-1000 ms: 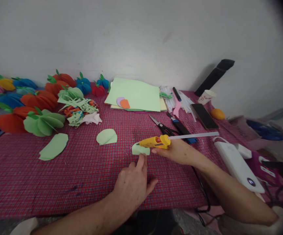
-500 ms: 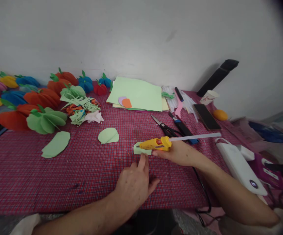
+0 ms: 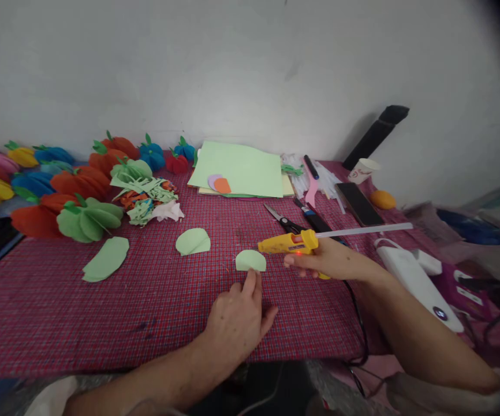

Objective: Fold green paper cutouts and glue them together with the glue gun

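My right hand (image 3: 325,258) is wrapped round a yellow glue gun (image 3: 291,242), whose nozzle points left, just above and to the right of a small light-green folded paper piece (image 3: 250,260). A long translucent glue stick (image 3: 366,229) sticks out of the gun's back, and a small red light glows on its body. With fingertips on the lower edge of that paper piece, my left hand (image 3: 237,315) presses it to the cloth, thumb held apart. Two more green cut-paper pieces, one rounded (image 3: 193,241) and one longer (image 3: 106,259), lie to the left.
Paper pumpkins (image 3: 89,218) in several colours crowd the left back beside paper scraps (image 3: 150,199). Green paper sheets (image 3: 241,167) lie near the wall. Scissors (image 3: 283,219), a phone (image 3: 359,204), a paper cup (image 3: 363,170), an orange fruit (image 3: 382,200) and a white power bank (image 3: 418,286) stand at right.
My right hand has drawn the glue gun right and slightly up, so its nozzle is off the paper piece. My left hand stays on the paper.
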`<state>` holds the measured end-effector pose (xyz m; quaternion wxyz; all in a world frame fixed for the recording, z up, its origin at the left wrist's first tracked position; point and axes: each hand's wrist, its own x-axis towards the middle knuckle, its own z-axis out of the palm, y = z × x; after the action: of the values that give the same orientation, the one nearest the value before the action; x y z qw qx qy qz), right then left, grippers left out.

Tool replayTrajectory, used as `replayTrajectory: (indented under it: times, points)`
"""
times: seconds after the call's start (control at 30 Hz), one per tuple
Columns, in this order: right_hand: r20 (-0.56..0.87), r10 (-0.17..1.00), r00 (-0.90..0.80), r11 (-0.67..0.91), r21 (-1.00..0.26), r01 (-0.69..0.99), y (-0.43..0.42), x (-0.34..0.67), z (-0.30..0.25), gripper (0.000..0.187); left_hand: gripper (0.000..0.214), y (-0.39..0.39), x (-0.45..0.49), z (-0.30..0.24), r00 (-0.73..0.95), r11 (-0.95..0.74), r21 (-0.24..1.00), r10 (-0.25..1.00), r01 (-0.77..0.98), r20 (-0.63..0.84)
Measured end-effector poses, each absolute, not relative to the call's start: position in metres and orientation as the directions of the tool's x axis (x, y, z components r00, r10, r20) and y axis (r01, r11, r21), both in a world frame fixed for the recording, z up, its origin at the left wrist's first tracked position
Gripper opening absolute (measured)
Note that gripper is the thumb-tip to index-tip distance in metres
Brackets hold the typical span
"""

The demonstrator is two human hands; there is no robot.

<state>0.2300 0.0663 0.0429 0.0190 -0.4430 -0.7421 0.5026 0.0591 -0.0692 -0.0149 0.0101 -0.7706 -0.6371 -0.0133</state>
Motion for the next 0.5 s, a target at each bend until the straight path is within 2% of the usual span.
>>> replayTrajectory:
  times: [0.13,0.23,0.4,0.5]
  points:
    - [-0.427,0.701,-0.571,0.103,-0.732,0.673,0.062,0.240,0.051,0.047,0.048,-0.072,0.051,-0.007,0.222,-0.222,-0.002,0.974,0.975,0.048]
    - [-0.438,0.709,-0.553,0.102,-0.712,0.695,0.057,0.248,0.053,0.048,0.040,-0.072,0.043,-0.005,0.252,-0.252,-0.066,0.968,0.966,-0.006]
    - [-0.441,0.728,-0.525,0.095,-0.694,0.714,0.049,0.256,0.048,0.046,0.055,-0.064,0.037,-0.010,0.314,-0.321,-0.129,0.947,0.938,-0.074]
    - [-0.415,0.746,-0.521,0.124,-0.682,0.721,0.046,0.257,0.045,0.042,0.055,-0.059,0.037,-0.014,0.310,-0.316,-0.126,0.949,0.940,-0.063]
